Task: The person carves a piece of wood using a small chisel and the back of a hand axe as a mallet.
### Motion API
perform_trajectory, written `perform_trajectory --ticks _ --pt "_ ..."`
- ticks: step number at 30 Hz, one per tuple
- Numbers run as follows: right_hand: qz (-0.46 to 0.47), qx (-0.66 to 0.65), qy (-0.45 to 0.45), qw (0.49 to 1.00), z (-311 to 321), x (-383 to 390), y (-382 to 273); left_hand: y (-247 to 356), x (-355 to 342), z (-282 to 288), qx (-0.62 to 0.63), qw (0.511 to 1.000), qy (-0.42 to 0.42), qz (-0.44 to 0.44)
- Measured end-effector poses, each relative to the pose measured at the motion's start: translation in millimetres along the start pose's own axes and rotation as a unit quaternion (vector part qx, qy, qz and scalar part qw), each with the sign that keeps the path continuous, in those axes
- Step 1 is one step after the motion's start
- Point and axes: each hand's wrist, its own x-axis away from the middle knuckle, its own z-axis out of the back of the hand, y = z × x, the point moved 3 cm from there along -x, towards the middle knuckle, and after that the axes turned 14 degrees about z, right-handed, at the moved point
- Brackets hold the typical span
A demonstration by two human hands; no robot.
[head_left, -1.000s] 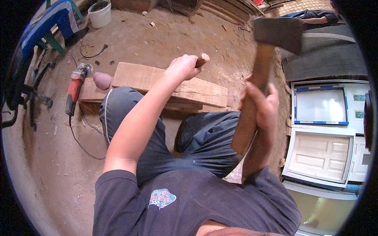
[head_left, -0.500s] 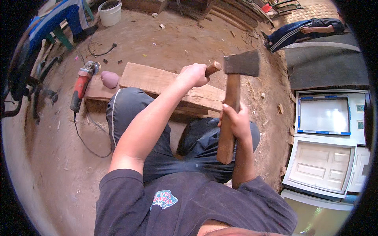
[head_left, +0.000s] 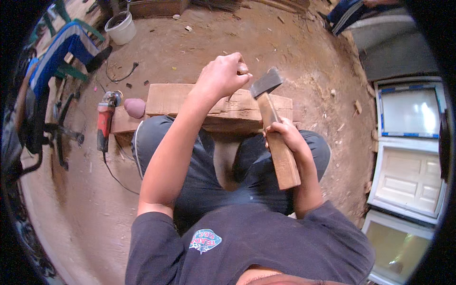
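Note:
My left hand (head_left: pixel 222 75) is closed round a short wooden stick (head_left: pixel 242 68) above the beam, and only a small part of the stick shows. My right hand (head_left: pixel 288 136) grips a hatchet (head_left: pixel 279 154) by the middle of its thick wooden handle. The dark steel head tilts toward my left hand, with a small gap between them. Across in front of my knees lies a squared wooden beam (head_left: pixel 173 97), cracked along its near edge. A rounded purple-pink lump (head_left: pixel 135 108) rests by its left end.
A red angle grinder (head_left: pixel 105 121) with a cord lies at left on the dirt floor. Behind it are a white bucket (head_left: pixel 121 29) and a blue-draped chair (head_left: pixel 59 54). Framed white panels (head_left: pixel 407 178) stand at right. Another person's leg (head_left: pixel 349 15) shows at the top right.
The hatchet head has swung left and tilted toward my left hand. My left hand has turned with the stick, which now shows less. The whole view has shifted slightly.

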Motion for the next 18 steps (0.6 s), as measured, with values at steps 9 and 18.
perform_trajectory --ticks 9,18 --pt "-0.057 0.064 -0.024 0.996 -21.0 -37.8 63.7 3.3 -11.2 6.1 -0.080 0.995 -0.055 -0.033" --pt "-0.112 -0.101 0.014 0.988 -39.4 -40.4 64.6 3.4 -2.6 5.2 -0.089 0.993 -0.063 -0.050"
